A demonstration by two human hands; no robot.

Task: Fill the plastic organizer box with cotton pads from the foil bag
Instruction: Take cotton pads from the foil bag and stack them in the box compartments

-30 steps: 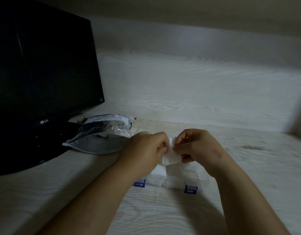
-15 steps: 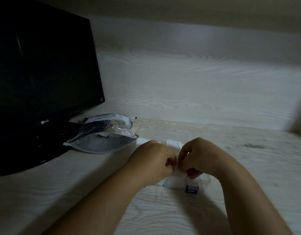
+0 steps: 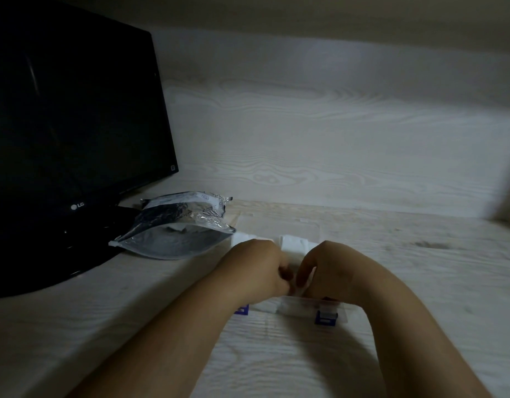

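the plastic organizer box (image 3: pixel 308 306) stands on the pale wooden surface (image 3: pixel 420 297), in the middle of the view and close in front of the person. it is clear, and most of it is hidden under the two hands. on its near wall are two blue latches (image 3: pixel 326 318), one at the right and one at the left; the left one is half covered by the forearm. white cotton pads (image 3: pixel 294 245) lie in the box: some show at the far side above the knuckles, some through the near wall. its clear lid (image 3: pixel 279 224) seems to lie open and flat behind it, but it is faint in the dim light.

the left hand (image 3: pixel 256 268) and the right hand (image 3: pixel 334 271) are both over the box, knuckles up, almost touching each other. the fingers of both are curled, and between them they pinch one cotton pad (image 3: pixel 303 287), of which only a small white strip is seen. which compartment it is over, i cannot tell.

the foil bag (image 3: pixel 176 237) lies on its side to the left of the box, just beside its far left corner, its mouth gaping and something white inside. behind the bag stands a black monitor (image 3: pixel 70 124), its screen dark. a wooden back panel (image 3: pixel 334 145) rises behind everything.
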